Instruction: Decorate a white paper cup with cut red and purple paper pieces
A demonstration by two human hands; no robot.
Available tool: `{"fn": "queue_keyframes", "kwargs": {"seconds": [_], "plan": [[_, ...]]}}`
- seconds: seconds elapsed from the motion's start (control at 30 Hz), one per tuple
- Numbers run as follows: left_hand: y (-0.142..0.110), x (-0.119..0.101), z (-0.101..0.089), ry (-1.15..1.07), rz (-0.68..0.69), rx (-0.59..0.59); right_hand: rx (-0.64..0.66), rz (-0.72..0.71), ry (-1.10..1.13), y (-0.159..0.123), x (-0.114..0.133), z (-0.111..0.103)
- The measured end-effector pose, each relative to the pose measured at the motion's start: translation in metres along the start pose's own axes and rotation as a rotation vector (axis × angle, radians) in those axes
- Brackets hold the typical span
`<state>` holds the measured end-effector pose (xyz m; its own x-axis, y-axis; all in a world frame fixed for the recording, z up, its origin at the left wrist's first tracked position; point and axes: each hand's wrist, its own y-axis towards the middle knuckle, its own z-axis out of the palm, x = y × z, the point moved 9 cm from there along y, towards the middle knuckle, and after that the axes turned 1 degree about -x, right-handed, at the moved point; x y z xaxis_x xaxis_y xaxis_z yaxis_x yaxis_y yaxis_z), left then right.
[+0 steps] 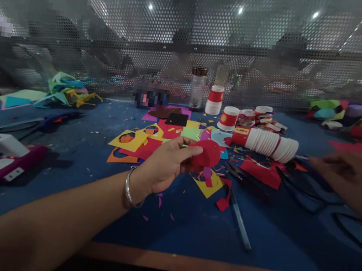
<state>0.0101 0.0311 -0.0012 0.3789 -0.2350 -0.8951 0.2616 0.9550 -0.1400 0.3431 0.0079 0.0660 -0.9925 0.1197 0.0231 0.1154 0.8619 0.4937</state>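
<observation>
My left hand (177, 158), with a silver bangle at the wrist, pinches a round red paper disc (209, 153) between thumb and fingers above the paper scraps. At the right, my right hand (343, 179) is smeared by motion. Its curled fingers close on a dark blue tool (322, 175) with a pale tip, which looks like a glue gun, partly hidden by the hand. Under and around the left hand lie cut sheets, such as a yellow sheet with holes (138, 140). Dark-handled scissors (246, 179) and a pen (239, 221) lie between the hands.
A stack of paper cups (266, 143) lies on its side; other cups (214, 99) stand near a clear bottle (197, 89). At left are a second glue gun (60, 121), a purple power strip (19, 168) and folded paper (65, 88). Black cords (300, 190) cross the right side.
</observation>
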Motion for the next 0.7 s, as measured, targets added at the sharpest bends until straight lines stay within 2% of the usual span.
{"fn": "queue_keyframes", "kwargs": {"seconds": [0.03,0.13,0.23,0.3,0.37,0.47,0.57,0.7], "plan": [[0.001,0.0,0.0,-0.001,0.004,-0.001,0.042,0.0,0.124,-0.006,0.014,-0.001],[0.002,-0.002,-0.002,0.005,0.014,-0.019,0.261,-0.206,0.48,-0.022,0.085,0.004],[0.003,-0.004,-0.005,0.03,0.033,-0.033,0.454,-0.446,0.619,-0.034,0.151,0.01],[0.004,-0.006,-0.007,0.046,0.049,-0.036,0.55,-0.575,0.608,-0.039,0.181,0.016],[0.005,-0.007,-0.009,0.057,0.061,-0.037,0.574,-0.656,0.512,-0.039,0.2,0.024],[0.006,-0.007,-0.01,0.072,0.063,-0.035,0.592,-0.728,0.356,-0.039,0.215,0.037],[0.006,-0.007,-0.01,0.086,0.06,-0.036,0.614,-0.76,0.297,-0.04,0.22,0.045],[0.007,-0.009,-0.011,0.065,0.071,-0.034,0.65,-0.768,0.329,-0.039,0.222,0.047]]}}
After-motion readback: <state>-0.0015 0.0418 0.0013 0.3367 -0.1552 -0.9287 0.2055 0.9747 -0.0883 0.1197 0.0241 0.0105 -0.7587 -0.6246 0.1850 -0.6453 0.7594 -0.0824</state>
